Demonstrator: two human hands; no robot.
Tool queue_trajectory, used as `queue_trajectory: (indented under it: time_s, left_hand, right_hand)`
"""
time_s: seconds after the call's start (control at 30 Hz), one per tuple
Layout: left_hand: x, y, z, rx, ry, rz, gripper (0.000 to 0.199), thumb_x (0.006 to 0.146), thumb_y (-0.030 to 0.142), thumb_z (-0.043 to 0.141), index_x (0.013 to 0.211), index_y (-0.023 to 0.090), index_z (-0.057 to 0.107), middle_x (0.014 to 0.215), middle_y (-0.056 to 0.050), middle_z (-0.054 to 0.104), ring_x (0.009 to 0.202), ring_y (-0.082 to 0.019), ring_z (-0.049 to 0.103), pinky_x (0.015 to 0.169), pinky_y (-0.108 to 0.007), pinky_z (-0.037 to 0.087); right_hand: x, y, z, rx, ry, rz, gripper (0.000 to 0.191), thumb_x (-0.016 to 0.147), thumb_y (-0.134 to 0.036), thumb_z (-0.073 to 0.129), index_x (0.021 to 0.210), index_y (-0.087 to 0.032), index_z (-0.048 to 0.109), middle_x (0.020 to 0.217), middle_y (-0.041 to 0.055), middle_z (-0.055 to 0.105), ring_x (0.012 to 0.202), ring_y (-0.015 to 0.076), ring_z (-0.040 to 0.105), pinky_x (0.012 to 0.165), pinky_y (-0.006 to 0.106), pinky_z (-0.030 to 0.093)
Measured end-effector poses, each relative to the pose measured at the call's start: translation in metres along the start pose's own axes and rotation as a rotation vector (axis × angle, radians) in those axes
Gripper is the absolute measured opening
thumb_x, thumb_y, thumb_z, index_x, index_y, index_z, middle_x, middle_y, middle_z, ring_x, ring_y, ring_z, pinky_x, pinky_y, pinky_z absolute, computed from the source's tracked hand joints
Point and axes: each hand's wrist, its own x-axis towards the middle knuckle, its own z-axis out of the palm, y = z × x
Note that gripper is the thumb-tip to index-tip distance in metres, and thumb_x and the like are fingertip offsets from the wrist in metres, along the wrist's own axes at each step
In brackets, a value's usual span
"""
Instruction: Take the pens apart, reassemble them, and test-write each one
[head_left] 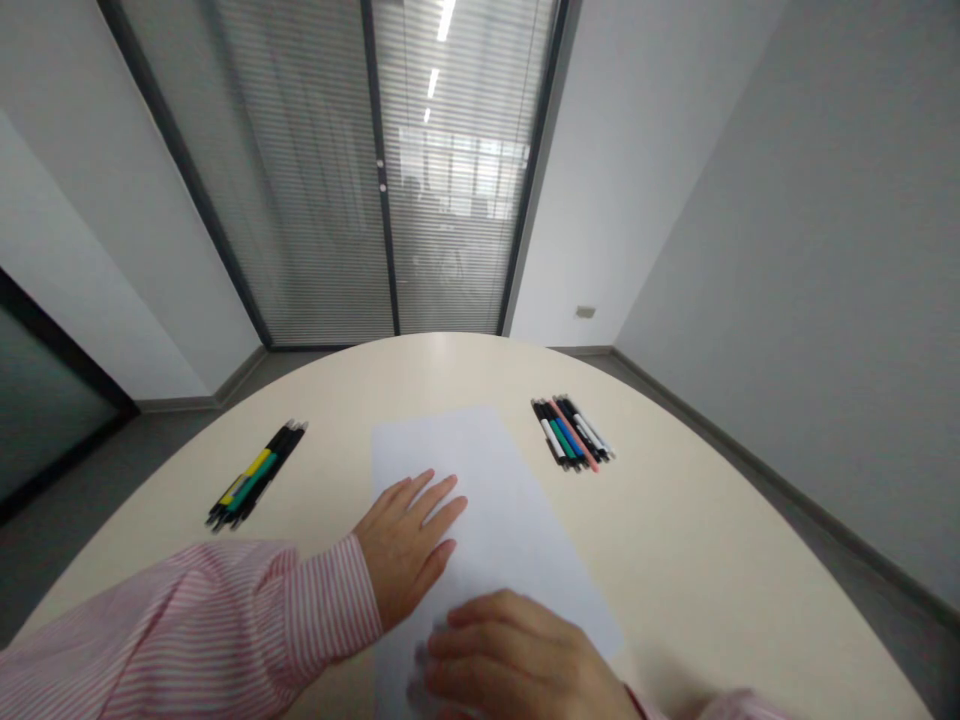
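A blank white sheet of paper [480,450] lies on the round table. My left hand [411,545] rests flat on its left part, fingers spread, holding nothing. Nearer to me, my right hand [525,655] is over the lower part of the sheet, palm down. Its fingers reach left, slightly bent and close together, with the tips smeared by motion. Nothing shows in its grasp, and its thumb is mostly hidden. The lower edge of the paper runs out of view beneath the hands.
A cream-coloured round table [442,375] fills the lower view. On the left lies a group of pens [256,478] in black, yellow and green. A row of several coloured pens [571,433] lies at the right. Beyond the table edge stand glass panels with blinds [322,200] and walls.
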Motion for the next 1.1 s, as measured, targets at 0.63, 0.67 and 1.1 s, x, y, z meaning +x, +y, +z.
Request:
queue_trajectory:
  time_s: [0.63, 0.67, 1.1]
  left_hand:
    - [0.026, -0.069, -0.059, 0.221, -0.158, -0.31, 0.036, 0.093, 0.027, 0.027, 0.093, 0.018, 0.062, 0.092, -0.009, 0.064, 0.086, -0.026, 0.06, 0.077, -0.04, 0.047]
    - [0.027, -0.083, -0.067, 0.261, -0.171, -0.384, 0.034, 0.091, 0.027, 0.029, 0.09, 0.016, 0.061, 0.089, -0.011, 0.063, 0.083, -0.028, 0.06, 0.071, -0.041, 0.047]
    - [0.015, -0.153, -0.074, 0.333, -0.424, -0.727, 0.033, 0.081, 0.031, 0.039, 0.091, 0.012, 0.065, 0.103, -0.018, 0.059, 0.094, -0.034, 0.06, 0.076, -0.041, 0.045]
  right_hand:
    - [-0.005, 0.071, -0.009, -0.299, -0.137, 0.227, 0.021, 0.087, -0.017, 0.047, 0.102, -0.02, 0.061, 0.104, 0.009, 0.066, 0.096, 0.02, 0.058, 0.083, 0.037, 0.048]
    - [-0.005, 0.072, -0.009, -0.286, -0.124, 0.23, 0.02, 0.087, -0.017, 0.047, 0.1, -0.02, 0.062, 0.103, 0.0087, 0.066, 0.095, 0.0198, 0.058, 0.082, 0.036, 0.048]
    - [-0.003, 0.077, -0.009, -0.228, -0.089, 0.238, 0.02, 0.087, -0.015, 0.046, 0.094, -0.02, 0.064, 0.096, 0.0075, 0.067, 0.089, 0.0188, 0.058, 0.079, 0.035, 0.048]
